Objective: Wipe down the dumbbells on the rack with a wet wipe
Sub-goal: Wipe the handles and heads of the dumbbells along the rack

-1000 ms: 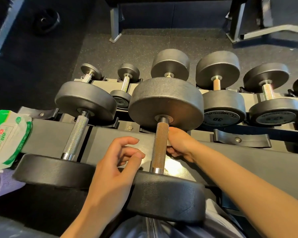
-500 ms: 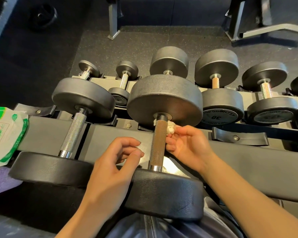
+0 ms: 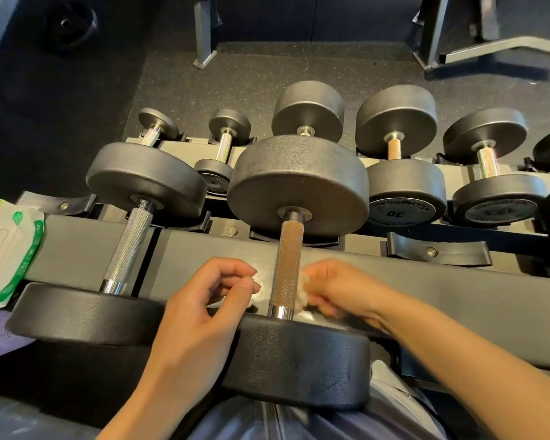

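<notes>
Wadded white wet wipe [image 3: 301, 289], soft, limp and light, is pinched in the blurred right hand [image 3: 337, 290] against the knurled bronze-toned handle [image 3: 288, 265] of the heavy black dumbbell [image 3: 297, 249] on the rack [image 3: 204, 249], while the left hand [image 3: 204, 309], loosely curled and empty, rests alongside.

dim gym light | right hand [image 3: 337, 289] motion-blurred | wide-angle edge bending

Motion-blurred right hand [image 3: 337, 290], wipe [image 3: 301, 289]
</notes>
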